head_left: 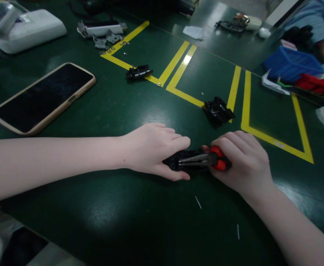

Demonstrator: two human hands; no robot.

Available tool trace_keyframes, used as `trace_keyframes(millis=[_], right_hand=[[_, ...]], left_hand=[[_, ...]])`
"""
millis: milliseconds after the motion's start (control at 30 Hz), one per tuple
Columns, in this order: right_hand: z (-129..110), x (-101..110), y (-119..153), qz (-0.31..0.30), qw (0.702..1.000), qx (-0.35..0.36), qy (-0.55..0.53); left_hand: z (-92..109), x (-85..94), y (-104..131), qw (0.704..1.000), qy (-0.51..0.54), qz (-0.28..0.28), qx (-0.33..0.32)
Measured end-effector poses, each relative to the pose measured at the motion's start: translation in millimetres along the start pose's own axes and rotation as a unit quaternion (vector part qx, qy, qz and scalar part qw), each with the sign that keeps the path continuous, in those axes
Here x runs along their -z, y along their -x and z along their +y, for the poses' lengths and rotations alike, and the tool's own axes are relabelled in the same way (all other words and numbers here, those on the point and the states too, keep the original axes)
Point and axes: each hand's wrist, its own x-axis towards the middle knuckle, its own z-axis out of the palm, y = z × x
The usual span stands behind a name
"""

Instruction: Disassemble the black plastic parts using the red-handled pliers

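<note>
My left hand [159, 149] is closed around a black plastic part [174, 161], thumb on the near side and fingers on the far side. In my right hand [242, 159] are needle-nose pliers [199, 160] with red and black handles. Their long metal jaws point left and lie over the black part; whether they grip anything there cannot be made out. Two thin pale pins, a nearer pin [238, 232] and another pin [198, 202], lie on the green table [139, 218] in front of my hands. Beyond my right hand sits a second black plastic part [219, 111].
A phone [44, 98] lies at the left, near a white device [31, 29]. Yellow tape [184, 96] outlines areas where a third black part [138, 72] and small rings lie. Metal pieces [108, 38] are at the back. A blue bin [293, 64] stands right, beside another person's sleeve [311, 24].
</note>
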Motion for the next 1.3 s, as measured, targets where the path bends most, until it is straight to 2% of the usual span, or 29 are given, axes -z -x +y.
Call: trace_keyframes(millis=[300,533,867,1300], right_hand=[[-2.8,0.0,-3.0,-0.001,1.000,0.012,0.018],[-3.5,-0.7,-3.6,0.002,1.000,0.006,0.022],[0.9,1.0,-6.3,-0.053,0.998,0.001,-0.030],[2.9,-2.1,-2.3,-0.025,0.999,0.006,-0.033]], left_hand=[[2.4,-1.1,-3.5,0.999,-0.039,-0.036,0.008],[0.5,-2.4,-2.7,0.999,-0.038,-0.015,0.009],[0.8,-1.1,-3.2,0.998,-0.040,-0.041,-0.003],[-2.1,-0.1,-5.6,0.998,-0.011,-0.051,-0.034]])
